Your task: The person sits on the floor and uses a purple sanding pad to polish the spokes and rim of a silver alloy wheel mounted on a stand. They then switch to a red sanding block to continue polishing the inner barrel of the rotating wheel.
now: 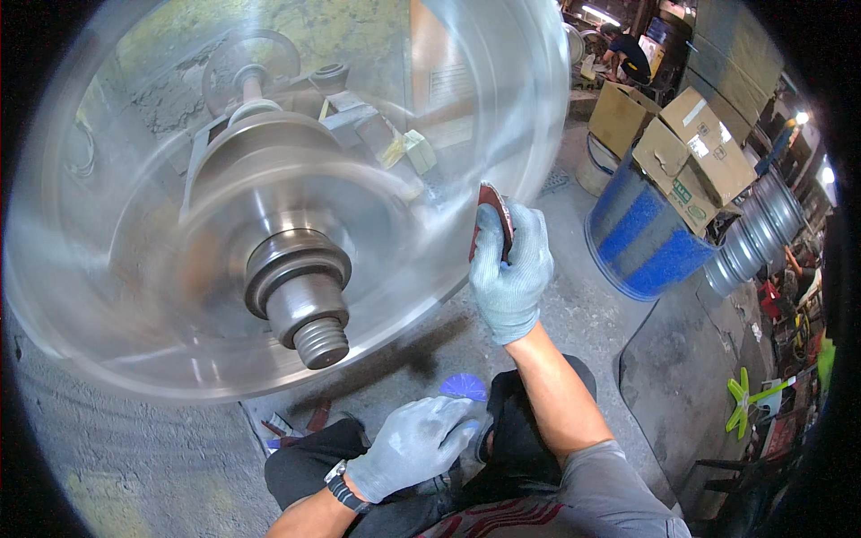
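A large wheel rim (529, 99) spins as a see-through blur around a steel shaft (300, 296) with a threaded end. My right hand (513, 269), in a grey knit glove, pinches a folded piece of dark red sandpaper (489, 224). The sandpaper is at the right side of the blurred rim; whether it touches cannot be made out. My left hand (417, 446), gloved too and with a black watch (343, 487) on its wrist, is held low over my lap. Its fingers are curled in, and anything inside them is hidden.
A purple disc (464, 387) is just beyond my left hand. To the right stand a blue drum (641, 235) with cardboard boxes (695, 157) on top and stacked metal rims (762, 229). A green star-shaped base (741, 402) lies farther right. Another person (628, 54) crouches at the back.
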`<state>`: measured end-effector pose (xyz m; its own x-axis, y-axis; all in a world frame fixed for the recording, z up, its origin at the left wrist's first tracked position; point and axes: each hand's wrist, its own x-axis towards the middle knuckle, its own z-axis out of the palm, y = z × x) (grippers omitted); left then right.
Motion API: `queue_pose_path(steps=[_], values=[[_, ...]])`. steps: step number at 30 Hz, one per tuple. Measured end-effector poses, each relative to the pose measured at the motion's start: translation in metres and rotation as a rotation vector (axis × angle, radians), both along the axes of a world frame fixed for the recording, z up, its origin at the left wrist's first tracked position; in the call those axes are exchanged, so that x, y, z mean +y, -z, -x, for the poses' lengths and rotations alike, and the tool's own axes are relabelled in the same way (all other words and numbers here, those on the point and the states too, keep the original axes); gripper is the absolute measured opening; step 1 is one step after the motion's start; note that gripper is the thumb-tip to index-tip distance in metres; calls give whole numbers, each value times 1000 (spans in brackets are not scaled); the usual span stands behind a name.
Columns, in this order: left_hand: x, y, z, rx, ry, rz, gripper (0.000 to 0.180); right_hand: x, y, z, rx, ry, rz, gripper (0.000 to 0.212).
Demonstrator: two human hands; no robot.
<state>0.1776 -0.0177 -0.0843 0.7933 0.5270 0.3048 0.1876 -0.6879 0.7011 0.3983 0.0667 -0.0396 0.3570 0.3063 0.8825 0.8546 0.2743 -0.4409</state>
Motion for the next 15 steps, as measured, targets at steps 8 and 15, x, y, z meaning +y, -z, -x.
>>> queue_pose_path(steps=[8, 15], values=[[1, -1, -1, -30, 0, -48, 28, 0, -3, 0, -25, -18, -32, 22], [1, 1, -1, -42, 0, -36, 29, 0, -1, -2, 8, -3, -17, 20]])
